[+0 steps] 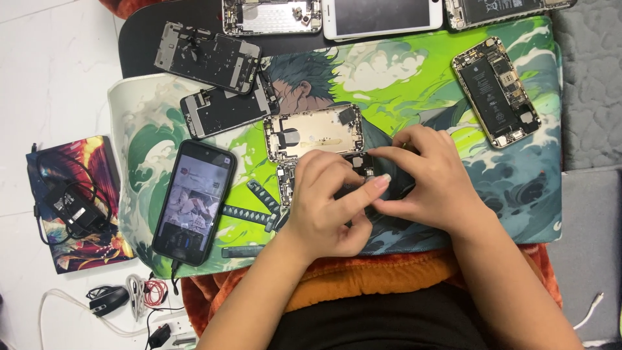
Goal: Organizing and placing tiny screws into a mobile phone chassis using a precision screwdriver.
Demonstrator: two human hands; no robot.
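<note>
Phone housing [285,178], stripped and mostly hidden under my hands, lies near the mat's [518,188] front edge at its middle. Going left to right: a lit phone [193,202] by the mat's left edge, a gold empty shell [313,131] just behind my hands, an opened phone [495,91] toward the right rear corner. My left hand [327,204] and right hand [431,181] meet, fingertips pinching a small dark part over the housing. I judge disassembly well advanced, this piece unfinished.

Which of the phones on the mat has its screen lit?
The black phone at the mat's left, cable plugged in, left of the left hand. The others lie opened or dark.
</note>
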